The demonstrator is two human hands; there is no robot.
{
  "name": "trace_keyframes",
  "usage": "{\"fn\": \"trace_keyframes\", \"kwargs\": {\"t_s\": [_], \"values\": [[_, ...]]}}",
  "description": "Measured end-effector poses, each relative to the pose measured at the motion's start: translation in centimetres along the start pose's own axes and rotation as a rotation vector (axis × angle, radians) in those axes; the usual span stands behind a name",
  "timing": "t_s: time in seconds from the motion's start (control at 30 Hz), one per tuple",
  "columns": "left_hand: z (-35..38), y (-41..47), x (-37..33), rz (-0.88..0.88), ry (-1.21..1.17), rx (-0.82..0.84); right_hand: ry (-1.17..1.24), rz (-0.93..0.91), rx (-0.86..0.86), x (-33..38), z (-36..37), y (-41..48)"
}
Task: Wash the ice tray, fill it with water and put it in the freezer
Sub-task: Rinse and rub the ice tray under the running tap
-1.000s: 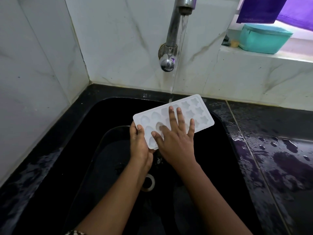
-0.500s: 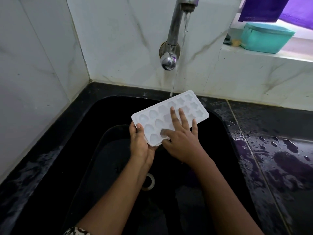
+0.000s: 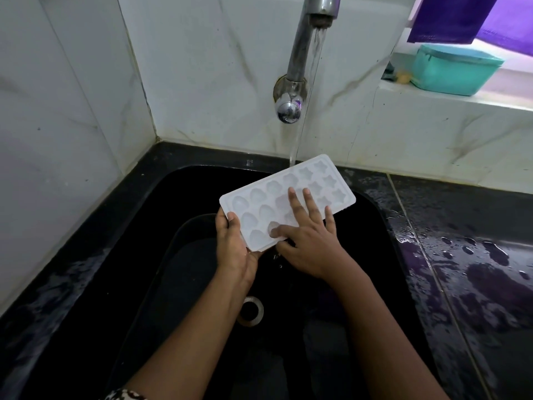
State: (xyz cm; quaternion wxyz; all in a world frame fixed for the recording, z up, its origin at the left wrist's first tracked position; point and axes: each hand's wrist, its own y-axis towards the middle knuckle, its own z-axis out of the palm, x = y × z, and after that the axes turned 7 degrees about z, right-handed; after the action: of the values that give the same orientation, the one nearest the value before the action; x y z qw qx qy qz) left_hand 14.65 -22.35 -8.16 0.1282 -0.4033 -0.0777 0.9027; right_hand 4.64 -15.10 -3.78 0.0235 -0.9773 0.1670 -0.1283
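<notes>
Head view: the left hand (image 3: 234, 249) grips the near short end of the white ice tray (image 3: 266, 204), thumb over its rim. The right hand (image 3: 313, 243) lies flat on the cavities, fingers straight and spread. The tray is held over the back of the black sink (image 3: 138, 232), its far edge under the tap's (image 3: 300, 53) stream. The surface (image 3: 476, 255) to the right is wet.

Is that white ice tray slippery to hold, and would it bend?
Probably slippery: the white plastic ice tray sits under the running metal tap. Likely stiff and light: the left hand grips one end and it does not sag.
</notes>
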Motion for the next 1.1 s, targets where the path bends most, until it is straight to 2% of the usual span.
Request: {"fn": "trace_keyframes", "kwargs": {"t_s": [0.17,0.3,0.4,0.63,0.97,1.1], "values": [[0.4,-0.4,0.5,-0.004,0.031,0.044,-0.068,0.012,-0.128,-0.3,0.4,-0.2],[0.0,-0.3,0.3,0.006,0.012,0.021,-0.003,-0.059,0.006,-0.6,0.3,0.1],[0.1,-0.5,0.4,-0.001,0.032,0.031,-0.063,-0.068,0.019,-1.3,-0.2,0.1],[0.4,-0.9,0.8,-0.004,0.051,0.068,-0.185,-0.075,-0.076,-2.1,-0.6,-0.2],[0.3,-0.7,0.8,-0.014,0.047,0.075,-0.115,-0.118,-0.277,-2.2,0.5,0.1],[0.2,-0.6,0.8,-0.004,0.033,0.06,-0.194,-0.116,-0.154,-1.5,0.5,0.1]]}}
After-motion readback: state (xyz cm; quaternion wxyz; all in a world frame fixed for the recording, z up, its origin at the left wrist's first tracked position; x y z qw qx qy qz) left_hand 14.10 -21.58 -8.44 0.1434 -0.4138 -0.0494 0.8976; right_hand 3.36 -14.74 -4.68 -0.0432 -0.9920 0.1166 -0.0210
